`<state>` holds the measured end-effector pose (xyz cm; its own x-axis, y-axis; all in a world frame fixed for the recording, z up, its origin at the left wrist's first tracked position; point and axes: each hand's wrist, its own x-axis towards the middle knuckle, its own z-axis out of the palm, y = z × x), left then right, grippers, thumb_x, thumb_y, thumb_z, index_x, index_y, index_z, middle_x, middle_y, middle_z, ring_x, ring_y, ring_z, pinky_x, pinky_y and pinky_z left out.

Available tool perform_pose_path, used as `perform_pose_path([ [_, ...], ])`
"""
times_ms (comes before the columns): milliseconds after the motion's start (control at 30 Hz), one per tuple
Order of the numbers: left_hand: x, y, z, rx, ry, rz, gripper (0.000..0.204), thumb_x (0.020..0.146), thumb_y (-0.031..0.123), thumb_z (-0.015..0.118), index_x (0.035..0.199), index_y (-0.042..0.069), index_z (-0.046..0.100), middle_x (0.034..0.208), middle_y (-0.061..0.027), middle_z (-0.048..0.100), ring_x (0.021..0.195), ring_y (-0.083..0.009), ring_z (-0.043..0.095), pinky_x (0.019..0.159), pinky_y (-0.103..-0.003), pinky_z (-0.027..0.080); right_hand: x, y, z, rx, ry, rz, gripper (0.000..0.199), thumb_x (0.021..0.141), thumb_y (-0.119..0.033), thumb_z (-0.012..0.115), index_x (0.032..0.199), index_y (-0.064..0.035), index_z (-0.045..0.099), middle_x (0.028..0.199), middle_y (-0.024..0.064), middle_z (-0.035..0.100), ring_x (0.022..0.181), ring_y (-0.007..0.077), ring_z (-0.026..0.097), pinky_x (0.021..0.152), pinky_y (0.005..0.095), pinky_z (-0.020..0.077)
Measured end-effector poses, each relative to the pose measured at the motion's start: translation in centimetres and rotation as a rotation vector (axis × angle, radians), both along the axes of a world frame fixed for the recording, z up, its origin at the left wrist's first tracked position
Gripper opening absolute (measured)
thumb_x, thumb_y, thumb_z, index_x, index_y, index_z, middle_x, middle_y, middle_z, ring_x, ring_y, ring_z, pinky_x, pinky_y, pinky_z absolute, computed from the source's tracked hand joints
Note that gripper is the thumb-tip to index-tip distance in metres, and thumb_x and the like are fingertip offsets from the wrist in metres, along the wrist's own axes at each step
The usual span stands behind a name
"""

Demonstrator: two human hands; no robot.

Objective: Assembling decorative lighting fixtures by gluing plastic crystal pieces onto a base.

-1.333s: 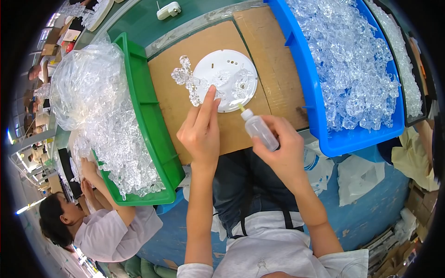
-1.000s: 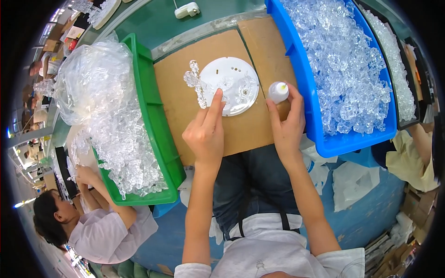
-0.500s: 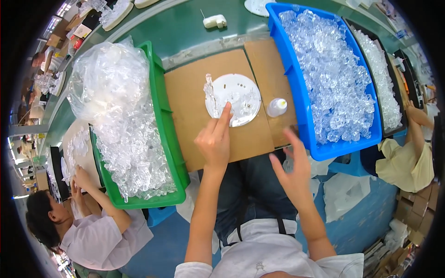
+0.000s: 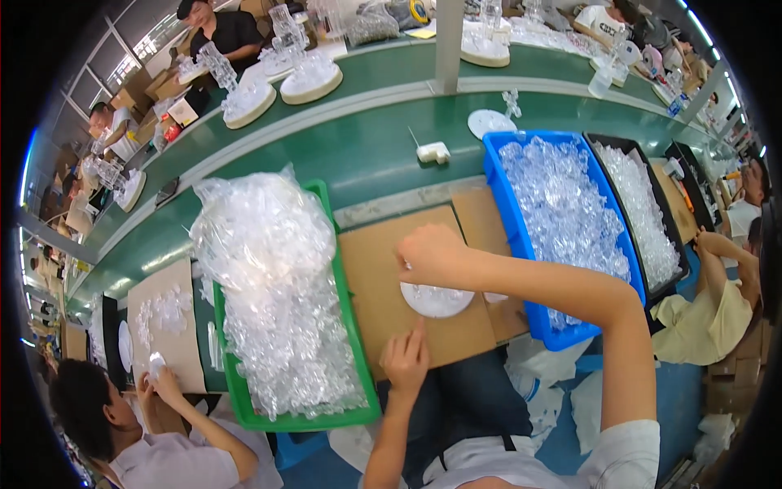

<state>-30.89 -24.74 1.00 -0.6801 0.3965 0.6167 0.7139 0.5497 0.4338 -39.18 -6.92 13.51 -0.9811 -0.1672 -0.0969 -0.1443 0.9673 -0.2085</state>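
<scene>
Both hands work on brown cardboard (image 4: 383,269) between a green bin (image 4: 358,383) and a blue bin (image 4: 509,236). My right hand (image 4: 432,254) closes over the white round plate (image 4: 436,300). My left hand (image 4: 405,363) rests flat, fingers loose, just below it.

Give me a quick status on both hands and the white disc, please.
Left hand flat on the cardboard sheet, empty. Right hand reached across, closed over the white disc. Forearm hides part of the disc; green bin close on the left.

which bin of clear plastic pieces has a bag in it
The green bin on the person's left; its pieces sit in a clear bag, unlike the blue bin.
</scene>
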Motion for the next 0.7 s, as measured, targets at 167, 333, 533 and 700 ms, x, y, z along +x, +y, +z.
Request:
perform_pose_path([
  [167,0.0,-0.1,0.2,0.040,0.000,0.017,0.028,0.072,0.000,0.068,0.100,0.007,0.070,0.065,-0.0076,0.053,0.057,-0.0250,0.053,0.051,-0.037,0.043,-7.6,1.9,-0.4,-0.286,0.250,-0.001,0.013,0.068,-0.020,0.064,0.070,-0.0072,0.066,0.075,0.0163,0.065,0.071,0.0356,0.063,0.066,0.0449,0.0518],
  [333,0.1,0.5,-0.2,0.073,-0.034,0.025,0.030,0.070,-0.003,0.067,0.098,0.005,0.070,0.065,-0.0080,0.054,0.058,-0.0250,0.054,0.053,-0.035,0.044,-21.6,8.9,-1.6,-0.175,0.320,-0.221,0.024,0.069,-0.031,0.068,0.082,-0.0104,0.070,0.086,0.0167,0.067,0.085,0.0314,0.065,0.073,0.0418,0.0527],
  [533,0.0,0.0,-0.1,0.062,-0.045,0.079,0.030,0.068,-0.004,0.067,0.096,0.005,0.070,0.065,-0.0083,0.056,0.059,-0.0248,0.056,0.053,-0.034,0.045,-25.1,19.6,0.8,-0.402,0.405,-0.225,0.074,0.064,-0.057,0.074,0.120,-0.0106,0.058,0.098,0.0131,0.066,0.078,0.0258,0.066,0.079,0.0377,0.0509],
  [700,0.4,-0.3,0.5,0.053,-0.031,0.118,0.028,0.069,-0.004,0.067,0.095,0.005,0.070,0.065,-0.0085,0.056,0.056,-0.0243,0.055,0.051,-0.033,0.045,-16.2,34.5,0.9,0.353,0.366,-0.822,0.075,0.063,-0.035,0.080,0.126,-0.0060,0.049,0.116,0.0224,0.058,0.107,0.0337,0.058,0.086,0.0460,0.0482],
])
